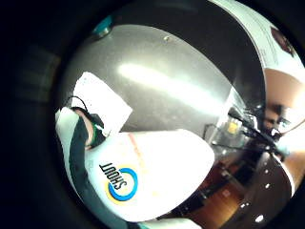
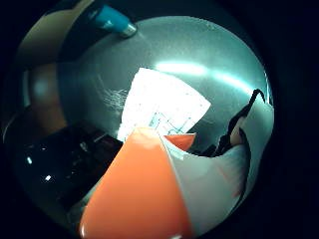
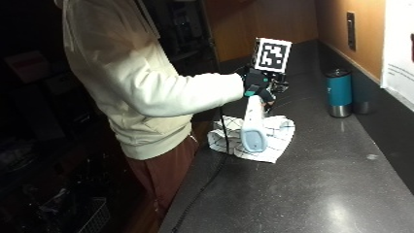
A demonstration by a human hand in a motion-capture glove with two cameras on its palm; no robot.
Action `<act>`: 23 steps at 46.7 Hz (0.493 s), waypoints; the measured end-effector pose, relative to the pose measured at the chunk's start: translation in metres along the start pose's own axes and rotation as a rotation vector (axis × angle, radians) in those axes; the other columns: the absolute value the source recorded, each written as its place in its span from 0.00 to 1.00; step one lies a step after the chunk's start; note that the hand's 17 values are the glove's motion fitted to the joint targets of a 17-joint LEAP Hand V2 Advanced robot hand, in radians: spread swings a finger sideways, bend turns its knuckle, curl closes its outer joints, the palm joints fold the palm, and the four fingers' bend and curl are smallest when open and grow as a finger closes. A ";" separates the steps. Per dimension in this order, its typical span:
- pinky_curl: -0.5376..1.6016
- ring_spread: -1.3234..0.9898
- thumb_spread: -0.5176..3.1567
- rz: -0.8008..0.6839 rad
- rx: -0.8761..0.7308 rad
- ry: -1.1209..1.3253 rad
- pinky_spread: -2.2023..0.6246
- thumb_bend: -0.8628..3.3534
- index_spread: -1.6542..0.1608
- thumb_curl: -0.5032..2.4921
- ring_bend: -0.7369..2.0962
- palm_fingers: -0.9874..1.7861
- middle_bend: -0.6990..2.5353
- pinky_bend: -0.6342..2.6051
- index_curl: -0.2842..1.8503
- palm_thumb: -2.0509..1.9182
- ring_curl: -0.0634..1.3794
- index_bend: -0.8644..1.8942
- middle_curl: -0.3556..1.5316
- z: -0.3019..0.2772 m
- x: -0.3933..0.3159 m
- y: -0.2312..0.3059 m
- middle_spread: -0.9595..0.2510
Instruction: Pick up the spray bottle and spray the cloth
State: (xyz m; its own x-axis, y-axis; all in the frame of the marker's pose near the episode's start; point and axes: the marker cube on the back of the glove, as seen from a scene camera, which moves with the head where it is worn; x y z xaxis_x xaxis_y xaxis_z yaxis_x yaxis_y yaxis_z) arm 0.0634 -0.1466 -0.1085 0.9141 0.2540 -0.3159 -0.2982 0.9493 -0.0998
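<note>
— Seen at the dark counter point(image 3: 336, 194)?
— Right hand point(image 3: 254, 83) in a black glove, grip clamped round the neck of a white spray bottle point(image 3: 253, 127). Held up off the counter, body hanging down and tilted, directly above the cloth point(image 3: 255, 137).

— And the cloth?
— White with a thin dark check, lying crumpled on the counter near its front edge, under the bottle. Shown again past the bottle in both palm views point(image 1: 102, 102) point(image 2: 164, 107), flat on the speckled surface.

— Markings on the bottle?
— "SHOUT" printed beside a blue and yellow ring on the white body point(image 1: 143, 176). Orange part point(image 2: 139, 194) close to the thumb side of the palm, filling much of that view.

— Anything else near the cloth?
— Teal tumbler point(image 3: 339, 92) with a steel base, upright, well beyond the cloth toward the wall. Black cable point(image 3: 216, 160) trailing down past the cloth, off the counter's front edge.
</note>
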 end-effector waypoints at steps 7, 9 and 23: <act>0.41 0.50 0.16 0.084 -0.026 0.077 0.71 0.20 0.84 0.40 0.47 0.86 0.41 0.27 0.38 0.76 0.35 0.49 0.45 0.016 -0.030 0.012 0.70; 0.41 0.50 0.16 0.076 -0.028 0.089 0.71 0.20 0.84 0.41 0.47 0.86 0.41 0.27 0.38 0.76 0.35 0.49 0.45 0.025 -0.037 0.017 0.70; 0.42 0.50 0.16 0.150 -0.046 0.094 0.71 0.20 0.84 0.41 0.48 0.86 0.41 0.27 0.38 0.76 0.35 0.49 0.45 0.056 -0.057 0.034 0.70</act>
State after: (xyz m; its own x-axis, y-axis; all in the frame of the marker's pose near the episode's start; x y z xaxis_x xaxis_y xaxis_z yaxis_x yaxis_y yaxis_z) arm 0.0167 -0.1183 -0.0406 0.8293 0.3718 -0.4172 -0.4437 0.8919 -0.0871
